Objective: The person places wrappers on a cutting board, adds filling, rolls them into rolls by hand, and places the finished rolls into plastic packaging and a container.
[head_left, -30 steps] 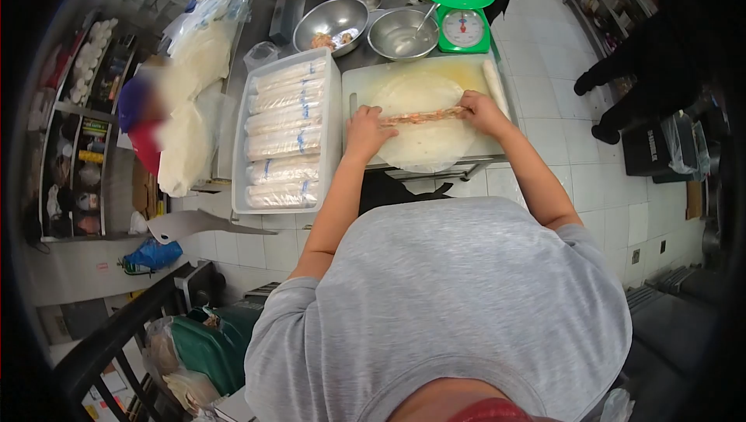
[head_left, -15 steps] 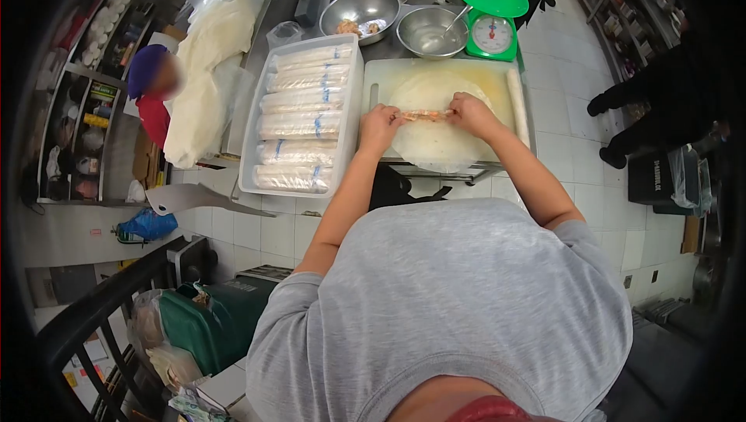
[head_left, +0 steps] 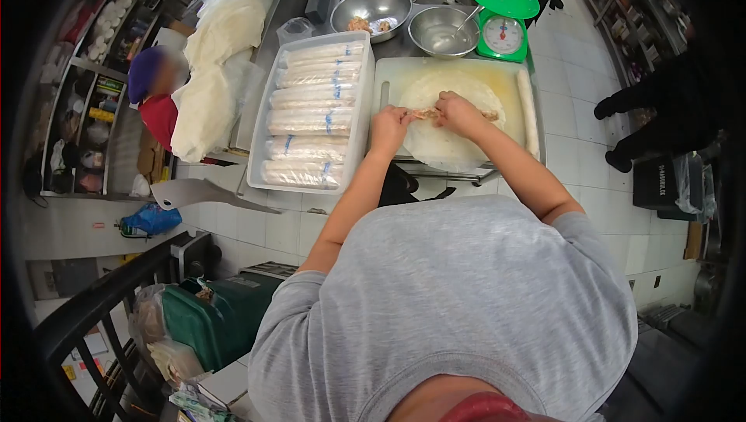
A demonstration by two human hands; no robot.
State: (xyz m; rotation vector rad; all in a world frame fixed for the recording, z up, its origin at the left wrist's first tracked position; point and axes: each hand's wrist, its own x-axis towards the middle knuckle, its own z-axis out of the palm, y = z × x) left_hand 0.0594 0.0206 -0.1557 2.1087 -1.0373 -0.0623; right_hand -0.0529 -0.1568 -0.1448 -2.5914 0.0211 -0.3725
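On a pale cutting board (head_left: 510,84) lies a thin round wrapper sheet (head_left: 443,146). A narrow strip of orange-brown filling (head_left: 424,113) runs across the sheet. My left hand (head_left: 391,128) has its fingers closed around the strip's left end. My right hand (head_left: 460,115) pinches the strip near its middle, and its palm hides part of it. A bit of filling shows to the right of that hand. A long pale roll (head_left: 528,111) lies along the board's right edge.
A plastic tub (head_left: 367,103) of wrapped rolls (head_left: 311,123) stands left of the board. Behind are a metal bowl with some filling (head_left: 371,10), a second bowl with a spoon (head_left: 443,33) and a green scale (head_left: 503,37). People are at left (head_left: 159,115) and right (head_left: 660,111).
My right hand has shifted left from the strip's right end to its middle. My left hand still holds the left end. The whole view has shifted slightly.
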